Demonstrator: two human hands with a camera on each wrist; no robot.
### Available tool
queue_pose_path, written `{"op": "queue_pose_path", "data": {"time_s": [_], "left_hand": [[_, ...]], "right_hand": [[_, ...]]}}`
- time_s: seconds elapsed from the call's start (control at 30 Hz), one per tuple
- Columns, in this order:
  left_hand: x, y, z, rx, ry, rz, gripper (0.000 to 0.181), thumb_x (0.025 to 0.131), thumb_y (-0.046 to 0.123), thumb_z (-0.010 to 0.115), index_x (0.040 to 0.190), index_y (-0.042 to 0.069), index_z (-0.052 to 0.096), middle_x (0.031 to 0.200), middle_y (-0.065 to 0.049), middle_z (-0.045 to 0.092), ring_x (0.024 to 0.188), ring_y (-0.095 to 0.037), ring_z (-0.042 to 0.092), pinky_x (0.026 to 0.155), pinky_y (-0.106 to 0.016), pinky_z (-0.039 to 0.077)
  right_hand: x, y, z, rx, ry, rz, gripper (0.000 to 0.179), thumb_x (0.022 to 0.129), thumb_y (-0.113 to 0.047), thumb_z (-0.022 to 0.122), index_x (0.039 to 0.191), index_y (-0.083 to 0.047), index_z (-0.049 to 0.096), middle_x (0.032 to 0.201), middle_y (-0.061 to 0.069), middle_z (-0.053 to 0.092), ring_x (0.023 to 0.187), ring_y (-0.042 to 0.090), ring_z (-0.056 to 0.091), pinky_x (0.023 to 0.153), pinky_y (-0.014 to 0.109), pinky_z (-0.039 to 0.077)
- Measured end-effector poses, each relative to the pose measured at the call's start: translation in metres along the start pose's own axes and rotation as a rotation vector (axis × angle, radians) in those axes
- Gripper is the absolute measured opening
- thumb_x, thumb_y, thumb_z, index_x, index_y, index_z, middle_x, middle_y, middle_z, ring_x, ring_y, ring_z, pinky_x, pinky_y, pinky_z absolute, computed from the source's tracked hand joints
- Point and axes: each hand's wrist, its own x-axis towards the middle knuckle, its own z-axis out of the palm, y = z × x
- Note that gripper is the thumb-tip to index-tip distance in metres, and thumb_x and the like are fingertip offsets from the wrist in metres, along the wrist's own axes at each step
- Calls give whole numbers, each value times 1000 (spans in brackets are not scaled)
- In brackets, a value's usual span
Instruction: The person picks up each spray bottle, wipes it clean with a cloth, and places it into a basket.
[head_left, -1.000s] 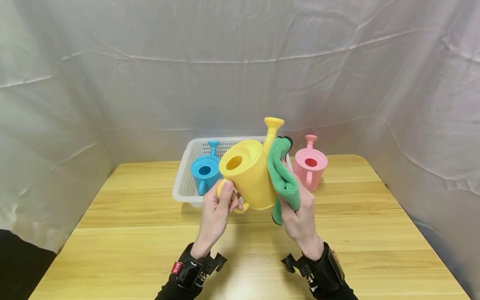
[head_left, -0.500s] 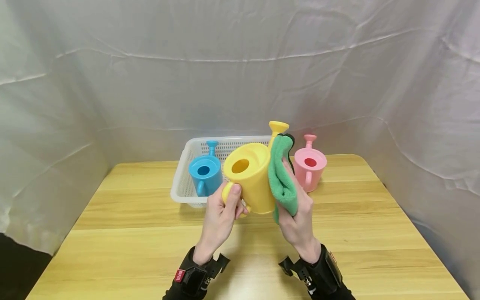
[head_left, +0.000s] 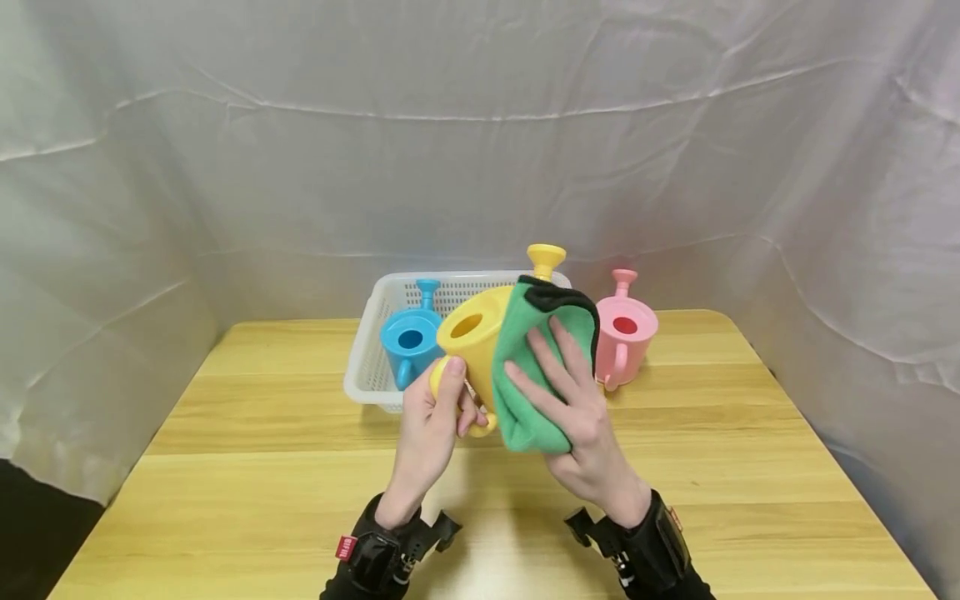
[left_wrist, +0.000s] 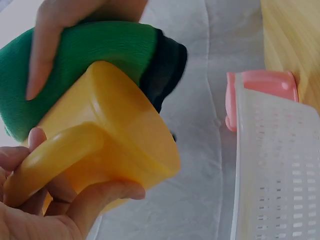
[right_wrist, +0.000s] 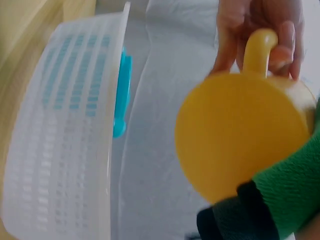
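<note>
A yellow watering can (head_left: 470,333) is tilted in the air over the table; my left hand (head_left: 429,425) grips its handle (left_wrist: 55,160). Across the can's right side lies a folded green cloth (head_left: 525,400) with a black edge. My right hand (head_left: 588,425) presses this cloth against the can, its fingers spread and nearly straight. The cloth hides part of the can's body and spout; the yellow rose (head_left: 546,256) shows above it. The right wrist view shows the can's round base (right_wrist: 240,135), with the left hand (right_wrist: 280,35) at the handle behind it.
Behind the hands a white perforated basket (head_left: 362,367) stands on the wooden table (head_left: 285,492), with a blue watering can (head_left: 410,337) inside. To its right stands a pink watering can (head_left: 628,333). A pale curtain (head_left: 480,167) encloses the back and sides.
My right hand has moved left with the cloth, from the can's right edge onto its near side, and its fingers have spread over the cloth. The yellow can has shifted and tilted slightly.
</note>
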Motion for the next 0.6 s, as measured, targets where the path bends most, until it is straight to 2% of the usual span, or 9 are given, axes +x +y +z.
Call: {"op": "queue_pose_path", "data": {"time_s": [0.1,0.2,0.37,0.5,0.6], "left_hand": [[2,2,-4,-19,18,-17,44,111,22,35,79,-4,46,48,-11,41,54,-11,58,59,-29,57],[3,4,-8,-30,40,-8,44,111,22,35,77,-4,45,48,-9,40,54,-12,59,60,-29,57],[3,4,-12,-24,57,14,45,111,21,35,75,-4,44,48,-7,39,53,-13,58,61,-29,56],[2,5,-11,-11,37,1,45,111,23,34,76,-3,45,48,-6,40,53,-15,58,60,-30,57],[0,5,-9,2,1,-4,42,112,22,34,81,-2,48,49,-5,41,50,-13,53,56,-30,53]], "right_hand": [[1,3,-9,15,-96,-57,83,60,8,42,135,-18,65,158,5,45,153,37,29,127,51,19],[3,5,-22,91,-176,-97,84,50,10,39,124,-15,72,154,4,50,152,36,31,127,50,18],[5,5,-38,148,-258,-105,76,51,12,37,110,-13,77,149,0,56,151,34,35,127,49,19],[5,2,-37,110,-288,-118,73,52,11,39,109,-14,77,148,0,57,150,34,36,127,49,19],[5,-1,-30,42,-293,-136,73,51,7,41,112,-14,77,148,0,56,151,34,34,127,49,19]]}}
